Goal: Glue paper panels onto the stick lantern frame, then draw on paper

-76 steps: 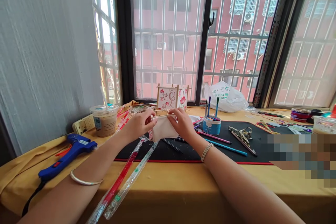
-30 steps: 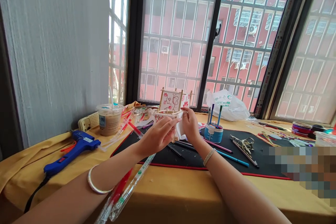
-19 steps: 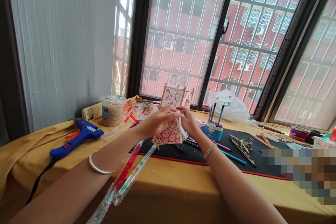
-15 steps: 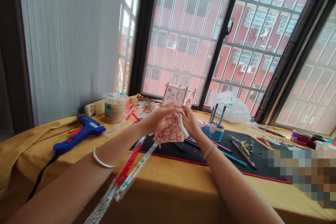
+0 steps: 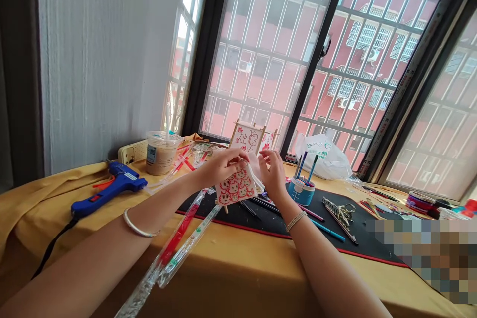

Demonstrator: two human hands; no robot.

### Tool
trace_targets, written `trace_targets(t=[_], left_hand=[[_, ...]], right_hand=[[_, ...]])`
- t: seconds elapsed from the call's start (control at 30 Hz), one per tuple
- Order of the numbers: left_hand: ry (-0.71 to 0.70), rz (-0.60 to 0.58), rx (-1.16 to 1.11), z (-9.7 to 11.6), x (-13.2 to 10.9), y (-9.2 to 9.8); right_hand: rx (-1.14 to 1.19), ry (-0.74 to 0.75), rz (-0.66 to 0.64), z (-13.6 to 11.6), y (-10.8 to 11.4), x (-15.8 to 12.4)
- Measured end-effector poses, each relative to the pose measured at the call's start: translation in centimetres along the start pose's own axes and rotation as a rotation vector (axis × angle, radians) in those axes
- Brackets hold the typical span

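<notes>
Head cam: L hand (image 5: 218, 170) curled, gripping top of cat-doodle paper panel (image 5: 234, 190), held up over black mat (image 5: 278, 231); R hand (image 5: 274, 175) curled at panel's right edge, grip unclear. Step in hand: working panel by hand, wood stick (image 5: 224, 208) at its lower corner. Blue cup (image 5: 301, 194) holds pens (image 5: 307, 166); plastic cup (image 5: 161, 156) holds tan drink (image 5: 161, 160) w/ straw (image 5: 167, 126). Painted paper frame (image 5: 248, 139) stands behind, by window.

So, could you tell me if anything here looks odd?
The clear plastic sleeves look odd: they run off the edge of the yellow-covered table beside the left forearm, overhanging instead of lying flat.
</notes>
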State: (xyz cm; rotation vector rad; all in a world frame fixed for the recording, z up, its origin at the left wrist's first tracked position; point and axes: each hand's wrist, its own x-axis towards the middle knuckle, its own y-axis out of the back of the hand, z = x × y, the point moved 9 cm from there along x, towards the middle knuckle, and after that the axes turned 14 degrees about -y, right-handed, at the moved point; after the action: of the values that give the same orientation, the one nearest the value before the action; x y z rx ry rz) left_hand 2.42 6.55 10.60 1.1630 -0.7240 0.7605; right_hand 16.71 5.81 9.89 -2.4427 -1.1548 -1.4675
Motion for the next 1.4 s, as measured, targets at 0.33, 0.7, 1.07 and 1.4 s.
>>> trace_targets(t=[0.33,0.7,1.07,1.4], left_hand=[[0.129,0.27,0.082,-2.8,-1.5,3.1],[0.163,0.321,0.079,-3.0,-1.9,3.4],[0.143,0.376,0.138,-2.8,-2.4,3.7],[0.176,0.39,0.129,-2.9,-2.6,3.7]], right_hand=[[-0.004,0.189,-0.238,-3.6,-0.7,-2.4],[-0.042,0.234,-0.219,-4.4,-1.1,-3.0],[0.075,0.195,-0.32,-5.4,-2.2,-3.8],[0.253,-0.516,-0.316,3.1,-2.5,-0.7]])
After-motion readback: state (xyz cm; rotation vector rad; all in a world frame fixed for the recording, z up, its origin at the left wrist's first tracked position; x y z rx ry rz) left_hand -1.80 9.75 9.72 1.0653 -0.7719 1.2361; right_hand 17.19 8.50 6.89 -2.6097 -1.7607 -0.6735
